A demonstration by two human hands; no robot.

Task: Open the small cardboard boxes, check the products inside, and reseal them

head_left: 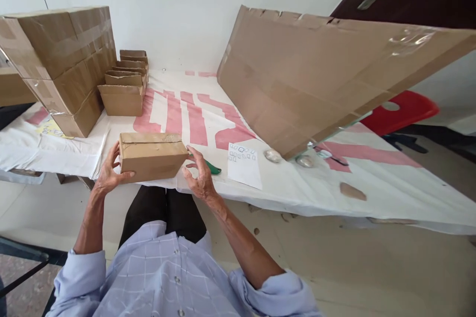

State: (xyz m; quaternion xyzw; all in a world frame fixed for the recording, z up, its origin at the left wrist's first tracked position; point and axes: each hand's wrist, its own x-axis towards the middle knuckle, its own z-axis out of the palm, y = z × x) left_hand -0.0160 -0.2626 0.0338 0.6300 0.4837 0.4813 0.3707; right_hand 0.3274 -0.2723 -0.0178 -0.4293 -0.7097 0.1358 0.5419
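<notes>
The brown, oblong cardboard box (154,162) is before me at the near edge of the white-covered surface (297,185). I judge it stiff-walled but crushable, its weight uncertain, best held by both ends. My left hand (109,171) grips the left end; my right hand (201,176) is spread wide at the right, its pressure unclear. A green, slim tool (214,169) crowds that hand. Beyond are a white paper sheet (244,171), stacked brown taped boxes (69,49) and a large brown cardboard panel (297,74), blocking the far right.
</notes>
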